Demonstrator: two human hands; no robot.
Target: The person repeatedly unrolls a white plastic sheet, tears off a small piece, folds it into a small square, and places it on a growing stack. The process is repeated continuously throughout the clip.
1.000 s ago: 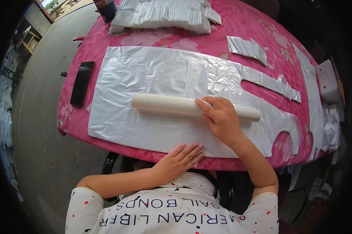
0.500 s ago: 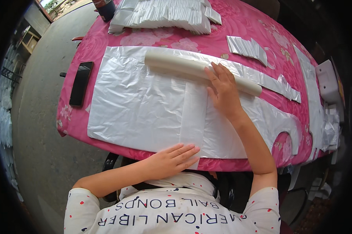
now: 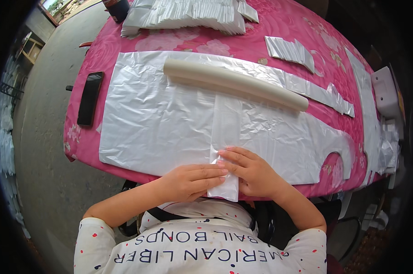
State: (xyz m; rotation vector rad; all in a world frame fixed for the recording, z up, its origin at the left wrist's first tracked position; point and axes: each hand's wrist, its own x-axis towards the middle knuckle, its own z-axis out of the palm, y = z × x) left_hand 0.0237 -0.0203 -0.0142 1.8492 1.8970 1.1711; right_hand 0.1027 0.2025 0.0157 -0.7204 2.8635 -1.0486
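Note:
A stack of flat white plastic bags [image 3: 151, 109] with cut-out handles at its right end lies in front of me. A narrow folded plastic bag [image 3: 225, 121] runs across it, from the tube to the near table edge. My left hand [image 3: 192, 180] rests its stretched fingers on the near end of this strip. My right hand [image 3: 247, 171] lies on the strip from the other side, fingers stretched out, the fingertips of both hands nearly meeting. Part of the strip is hidden under the fingers. Beyond the hands, a pale round tube [image 3: 236, 83] lies slanted across the stack, untouched.
A black phone [image 3: 90, 98] lies at the left. At the far side are a large pile of folded white bags [image 3: 186, 16] and a dark jar [image 3: 117, 10]. A smaller folded bundle [image 3: 289, 52] sits at the far right, on the pink flowered tablecloth [image 3: 192, 42].
My right hand has left the tube and come toward me onto the near end of the folded strip. My left hand stays near the table edge, now over the strip.

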